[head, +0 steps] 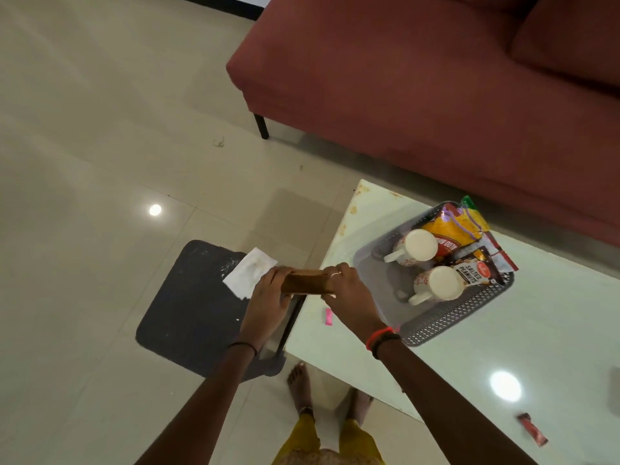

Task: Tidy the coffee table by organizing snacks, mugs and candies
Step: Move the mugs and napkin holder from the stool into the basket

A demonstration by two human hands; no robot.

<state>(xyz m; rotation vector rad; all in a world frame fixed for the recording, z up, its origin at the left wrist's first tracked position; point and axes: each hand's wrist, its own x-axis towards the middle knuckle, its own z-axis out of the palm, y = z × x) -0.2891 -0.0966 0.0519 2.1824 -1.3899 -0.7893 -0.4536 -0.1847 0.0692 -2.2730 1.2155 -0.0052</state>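
My left hand (pixel 266 295) and my right hand (pixel 349 293) grip the two ends of a brown wooden box (pixel 307 281), held just off the left end of the white coffee table (pixel 369 357). A white tissue (pixel 250 273) sticks out past my left hand. On the table a grey basket (pixel 446 325) holds two white mugs (pixel 417 246) (pixel 439 284) lying on their sides, a yellow snack packet (pixel 453 231) and a salted peanuts packet (pixel 473 273). A pink candy (pixel 328 317) lies on the table near my right wrist. A red candy wrapper (pixel 533 429) lies at the table's near right.
A dark grey stool or mat (pixel 191 307) sits on the tiled floor left of the table, under my left hand. A red sofa (pixel 419 78) stands beyond the table. My bare feet (pixel 298 384) are at the table's near corner.
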